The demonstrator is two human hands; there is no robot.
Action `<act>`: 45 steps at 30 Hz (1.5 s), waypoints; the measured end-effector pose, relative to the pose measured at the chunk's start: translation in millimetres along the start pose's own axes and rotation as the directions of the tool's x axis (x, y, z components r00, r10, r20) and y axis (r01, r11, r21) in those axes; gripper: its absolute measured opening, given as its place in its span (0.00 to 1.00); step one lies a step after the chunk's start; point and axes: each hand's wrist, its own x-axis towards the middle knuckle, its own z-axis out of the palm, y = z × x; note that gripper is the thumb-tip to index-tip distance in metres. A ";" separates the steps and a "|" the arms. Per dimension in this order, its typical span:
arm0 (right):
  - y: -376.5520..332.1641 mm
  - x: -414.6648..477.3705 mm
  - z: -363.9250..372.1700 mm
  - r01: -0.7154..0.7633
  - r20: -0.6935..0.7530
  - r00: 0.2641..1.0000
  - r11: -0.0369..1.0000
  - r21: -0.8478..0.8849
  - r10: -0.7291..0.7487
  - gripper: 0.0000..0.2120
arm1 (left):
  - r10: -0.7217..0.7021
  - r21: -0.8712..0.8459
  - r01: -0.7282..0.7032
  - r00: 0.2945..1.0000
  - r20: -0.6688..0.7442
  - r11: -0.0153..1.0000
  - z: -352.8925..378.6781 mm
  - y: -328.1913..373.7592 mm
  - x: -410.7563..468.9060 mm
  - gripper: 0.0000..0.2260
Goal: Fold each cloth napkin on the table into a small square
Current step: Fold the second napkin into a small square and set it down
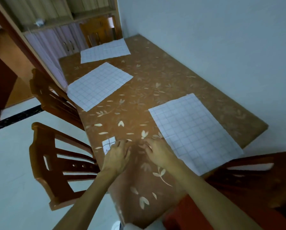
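Note:
A small folded white checked napkin lies near the table's left edge, mostly under my left hand, whose fingers rest on it. My right hand lies flat on the tablecloth just right of the left hand, its fingers relaxed and holding nothing. Three unfolded white checked napkins lie flat: a large one right of my right hand, one at the middle left, and one at the far end.
The table has a brown leaf-patterned cloth and stands against a pale wall on the right. Wooden chairs stand at the left, far end and near right. A cabinet is at the back left.

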 end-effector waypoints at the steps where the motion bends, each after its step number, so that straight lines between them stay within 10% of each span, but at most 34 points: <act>1: 12.1 -13.4 -3.2 0.001 -0.008 1.000 0.999 0.035 -0.001 0.14 | 0.011 -0.014 -0.011 1.000 0.000 1.000 2.8 12.8 -5.7 0.16; 16: 118.8 -95.4 -93.8 -0.205 -0.092 0.972 0.973 0.104 0.214 0.19 | 0.241 -0.014 -0.240 0.968 0.067 0.971 35.3 167.3 -11.4 0.18; 45: 301.7 169.0 -62.9 -0.368 0.195 0.909 0.929 -0.036 0.368 0.16 | -0.082 -0.112 0.106 0.976 0.201 0.988 142.5 120.9 257.6 0.17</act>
